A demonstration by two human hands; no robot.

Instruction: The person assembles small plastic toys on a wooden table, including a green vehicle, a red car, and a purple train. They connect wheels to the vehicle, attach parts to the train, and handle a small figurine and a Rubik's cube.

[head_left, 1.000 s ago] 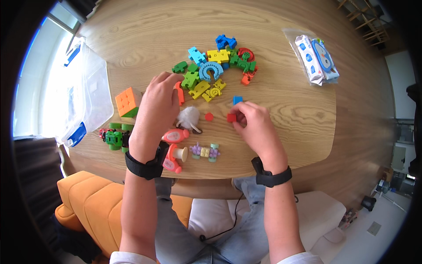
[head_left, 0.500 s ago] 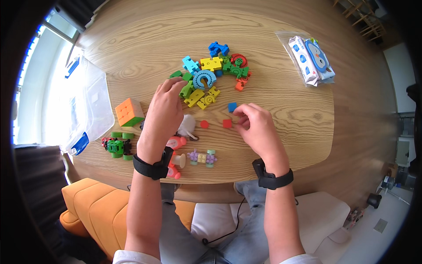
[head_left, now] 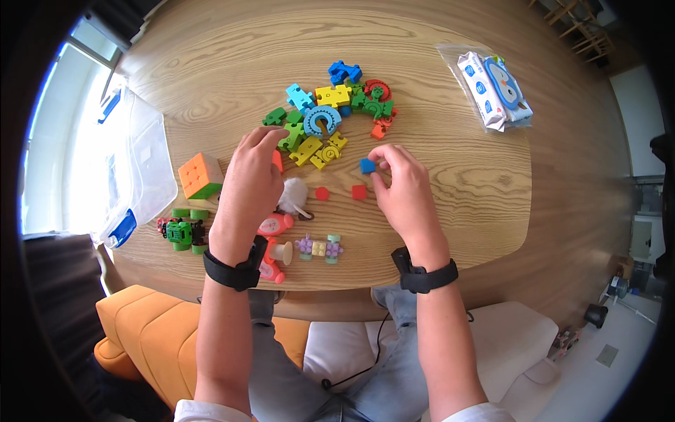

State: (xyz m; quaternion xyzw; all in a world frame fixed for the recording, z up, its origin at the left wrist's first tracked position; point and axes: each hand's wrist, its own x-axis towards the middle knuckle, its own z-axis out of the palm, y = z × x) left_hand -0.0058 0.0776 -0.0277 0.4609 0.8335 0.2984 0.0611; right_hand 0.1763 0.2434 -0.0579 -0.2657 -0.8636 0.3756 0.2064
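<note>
A small blue block (head_left: 367, 166) sits at the right of the table's middle. My right hand (head_left: 406, 193) has its thumb and index finger closed at the block's right side, touching it. My left hand (head_left: 247, 179) hovers palm down at the left end of the coloured toy pieces. Its fingers are arched and apart, its thumb hidden. Beside that hand shows an orange-red piece (head_left: 277, 162), partly covered. A red round piece (head_left: 322, 193) and a red square block (head_left: 359, 192) lie between the hands.
Puzzle-like toy pieces (head_left: 322, 121) cluster ahead. To the left are a puzzle cube (head_left: 200, 176), a green toy vehicle (head_left: 184, 231) and a clear plastic bin (head_left: 151, 158). A white fluffy toy (head_left: 292, 196) and a block car (head_left: 320, 248) lie nearer; wipes packs (head_left: 492, 91) lie far right.
My right thumb and index finger have come together at the blue block, which stays in place. My left hand has shifted slightly left, and the orange-red piece beside it now shows.
</note>
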